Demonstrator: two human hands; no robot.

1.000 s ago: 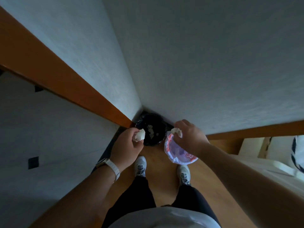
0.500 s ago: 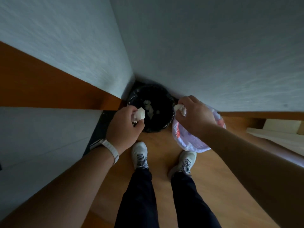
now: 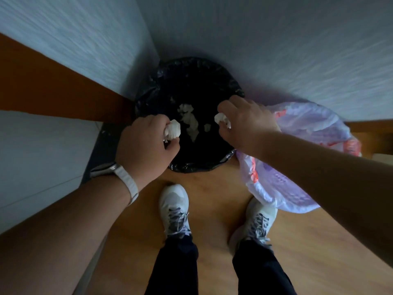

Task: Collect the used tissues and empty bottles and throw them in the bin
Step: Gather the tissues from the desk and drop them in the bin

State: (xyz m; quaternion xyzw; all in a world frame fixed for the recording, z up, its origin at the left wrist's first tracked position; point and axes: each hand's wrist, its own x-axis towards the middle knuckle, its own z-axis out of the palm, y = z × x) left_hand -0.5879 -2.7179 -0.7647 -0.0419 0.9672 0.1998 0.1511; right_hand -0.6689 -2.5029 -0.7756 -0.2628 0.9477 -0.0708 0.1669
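My left hand [image 3: 146,143] hovered over the near left rim of the bin [image 3: 197,168], its fingers clenched round a crumpled tissue [image 3: 172,131] that poked out toward the opening. My right hand [image 3: 246,126] hung over the bin's right side, fingers curled and pinching a smaller tissue [image 3: 221,119]. Both wads were above the black liner, not yet dropped. Inside the bin lay loose tissues [image 3: 190,121]. A pale plastic bag [image 3: 297,184] with red print hung beneath my right forearm, just right of the bin; how I held it I could not tell. The bin stood in the far corner of the room, my white shoes [image 3: 174,207] near it on the wooden floor [image 3: 212,188].
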